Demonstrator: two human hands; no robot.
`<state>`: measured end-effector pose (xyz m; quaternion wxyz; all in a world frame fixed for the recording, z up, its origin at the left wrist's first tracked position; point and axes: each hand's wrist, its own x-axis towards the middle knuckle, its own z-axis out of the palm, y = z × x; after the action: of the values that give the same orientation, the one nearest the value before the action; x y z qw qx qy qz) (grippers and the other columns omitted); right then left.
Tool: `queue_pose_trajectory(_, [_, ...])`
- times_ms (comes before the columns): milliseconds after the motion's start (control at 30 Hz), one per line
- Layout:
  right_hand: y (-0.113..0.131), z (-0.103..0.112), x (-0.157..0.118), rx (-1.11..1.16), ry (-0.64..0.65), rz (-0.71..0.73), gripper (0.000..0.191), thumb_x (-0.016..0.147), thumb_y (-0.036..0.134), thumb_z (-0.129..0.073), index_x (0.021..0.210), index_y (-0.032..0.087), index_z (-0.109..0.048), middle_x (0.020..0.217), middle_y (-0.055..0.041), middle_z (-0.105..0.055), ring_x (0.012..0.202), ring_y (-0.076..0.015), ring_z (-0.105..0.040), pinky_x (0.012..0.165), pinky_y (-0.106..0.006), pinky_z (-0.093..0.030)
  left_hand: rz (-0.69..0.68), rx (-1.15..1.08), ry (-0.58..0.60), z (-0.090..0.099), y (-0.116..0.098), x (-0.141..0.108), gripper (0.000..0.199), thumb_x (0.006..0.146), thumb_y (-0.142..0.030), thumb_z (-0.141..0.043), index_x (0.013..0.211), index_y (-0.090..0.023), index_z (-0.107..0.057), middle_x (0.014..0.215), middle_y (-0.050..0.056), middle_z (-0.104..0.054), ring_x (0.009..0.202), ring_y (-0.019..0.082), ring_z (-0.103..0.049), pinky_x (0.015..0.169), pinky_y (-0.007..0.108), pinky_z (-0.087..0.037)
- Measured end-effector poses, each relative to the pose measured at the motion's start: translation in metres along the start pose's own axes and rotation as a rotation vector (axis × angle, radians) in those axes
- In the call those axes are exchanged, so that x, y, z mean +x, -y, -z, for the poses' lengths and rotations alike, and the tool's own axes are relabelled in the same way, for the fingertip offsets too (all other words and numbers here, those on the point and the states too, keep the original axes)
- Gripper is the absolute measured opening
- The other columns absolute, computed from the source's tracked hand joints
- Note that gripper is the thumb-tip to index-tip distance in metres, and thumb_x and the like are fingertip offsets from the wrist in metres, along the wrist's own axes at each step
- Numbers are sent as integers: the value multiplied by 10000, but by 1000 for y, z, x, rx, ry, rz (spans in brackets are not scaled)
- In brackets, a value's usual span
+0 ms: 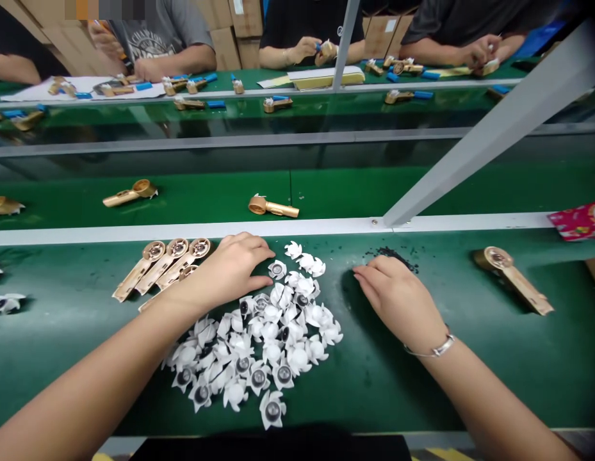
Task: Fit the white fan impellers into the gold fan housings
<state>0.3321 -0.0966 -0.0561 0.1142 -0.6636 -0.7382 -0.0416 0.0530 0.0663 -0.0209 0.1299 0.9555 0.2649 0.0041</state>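
Closest in, a bare left hand (230,272), palm down, fingers a bit spread, holding nothing, fingertips just beside a heap of white plastic flower-shaped pieces (259,346). Each piece thin and curvy like a pinwheel, with a round, dark, shiny middle, all in a loose pile, some face up, some tipped over. Right by the edge of that hand, a row of long gold-colored handle parts (165,269), three side by side and a fourth partly hidden behind the hand, each with a round cup at one end. Across the heap, a bare right hand (398,298), palm down too, fingers pressed close together, no pinch to be seen, fingertips near a small spill of black grains (391,256). Around that wrist, a thin silver bracelet (434,347). Under it all, a smooth green belt (518,384), dark and a little shiny. At the far right of this belt, one more gold part (513,278), and past it, a corner of a pink box (578,221). Beyond, a flat white rail (182,232), then a second green belt (196,195) with gold parts lying well apart. Farther still, a long grey metal bar (494,121) slanting across, then a far table with gold-and-blue parts (278,104), white paper (47,89), a co-worker's hands (301,51) at work, and brown cardboard boxes (225,45) stacked behind.
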Motion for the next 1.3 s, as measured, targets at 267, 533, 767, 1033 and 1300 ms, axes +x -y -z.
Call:
queue_pose_trajectory(267, [3,7,31,-89,119,195,293,889,56,-516,636,159,-622,697,-86,-578,690,-221,-486,547,-339,-325,27,-169,-76,-13,1,-3,242,860,-361,-648,1020,-199,-731,1054,94,-704,1027,281,-606,947,444,-424])
queue_pose_trajectory(533, [29,20,64,77,51,204,123,921,117,-518,878,126,-633,853,-80,-604,813,-195,-570,725,-305,-459,2,-322,-118,-13,-1,5,346,791,-361,-733,1100,-206,-727,1112,91,-704,1099,297,-600,990,463,-436])
queue_pose_trajectory(767, [91,34,95,748,-59,172,115,947,123,-510,902,173,-603,854,-28,-581,797,-135,-553,709,-251,-444,162,-719,-178,13,-19,-18,301,814,-322,-709,1074,-171,-687,967,67,-755,900,208,-711,832,344,-570])
queue_pose_trajectory(1033, [115,43,84,895,-27,156,103,944,128,-540,935,207,-605,893,-3,-592,804,-110,-561,696,-233,-456,387,-1500,-419,18,-47,-57,429,667,-196,-863,1051,-165,-676,819,28,-738,803,155,-732,797,281,-625])
queue_pose_trajectory(1300, [136,46,84,808,-149,105,117,915,105,-568,902,216,-602,881,1,-615,788,-109,-581,662,-233,-465,277,-1509,-650,19,-48,-66,406,554,-19,-881,917,-163,-770,941,12,-670,747,133,-736,755,241,-659])
